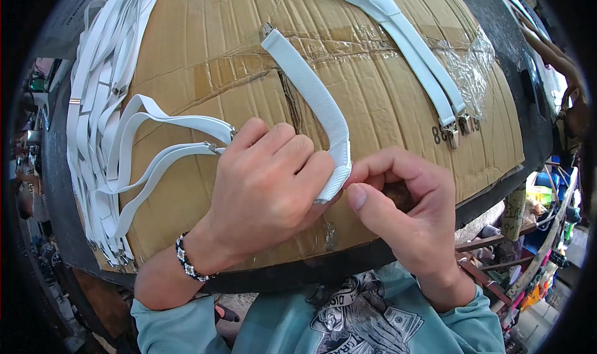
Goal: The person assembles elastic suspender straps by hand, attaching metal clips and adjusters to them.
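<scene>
My left hand (267,177) is closed around a pair of white suspenders (314,93), palm down over the cardboard. One strap rises from the grip and ends in a metal clip; its lower part is folded at my fingers, with a white joining piece there. Two looped straps (168,152) with metal clips reach the back of this hand from the left; whether it holds them is hidden. My right hand (404,208) is closed in a pinch, thumb and index finger at the folded strap's right edge. What lies between those fingertips is too small to tell.
A flattened cardboard sheet (186,62), partly taped, covers the dark table (497,27). Many white suspenders (102,105) are piled along the left side. Another pair (423,62) lies at the upper right, clips toward the printed number. Assorted items (547,198) stand beyond the right edge.
</scene>
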The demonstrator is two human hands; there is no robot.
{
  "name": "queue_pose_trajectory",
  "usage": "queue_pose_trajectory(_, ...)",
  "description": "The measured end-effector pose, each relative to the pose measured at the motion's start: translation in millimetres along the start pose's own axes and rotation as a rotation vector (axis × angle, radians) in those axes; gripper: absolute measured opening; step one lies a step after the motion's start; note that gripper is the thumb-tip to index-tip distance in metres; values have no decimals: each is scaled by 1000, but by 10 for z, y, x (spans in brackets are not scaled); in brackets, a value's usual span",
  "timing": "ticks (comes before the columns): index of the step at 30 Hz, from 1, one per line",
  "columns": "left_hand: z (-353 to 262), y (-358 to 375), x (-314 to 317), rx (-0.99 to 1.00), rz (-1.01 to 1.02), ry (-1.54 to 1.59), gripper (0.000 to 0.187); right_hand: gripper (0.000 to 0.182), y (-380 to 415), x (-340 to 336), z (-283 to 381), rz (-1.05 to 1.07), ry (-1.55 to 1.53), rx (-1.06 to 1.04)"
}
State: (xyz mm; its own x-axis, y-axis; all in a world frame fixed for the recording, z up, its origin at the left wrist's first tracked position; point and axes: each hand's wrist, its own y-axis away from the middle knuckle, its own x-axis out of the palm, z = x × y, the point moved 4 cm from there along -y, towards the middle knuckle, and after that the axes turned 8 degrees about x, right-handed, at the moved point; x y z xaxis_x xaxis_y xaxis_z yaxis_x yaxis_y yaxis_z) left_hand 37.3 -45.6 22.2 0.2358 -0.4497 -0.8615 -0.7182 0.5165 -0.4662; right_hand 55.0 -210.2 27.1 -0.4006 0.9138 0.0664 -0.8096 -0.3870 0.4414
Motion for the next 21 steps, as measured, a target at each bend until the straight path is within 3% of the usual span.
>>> queue_pose_trajectory(16, -30, 24, 21, 78, 9, -155, 16, 11, -10, -22, -25, -1, -53, 156)
queue_pose_trajectory(21, -44, 39, 20, 119, 9, -227, 18, 10, -22, 20, -26, -65, 87, 81)
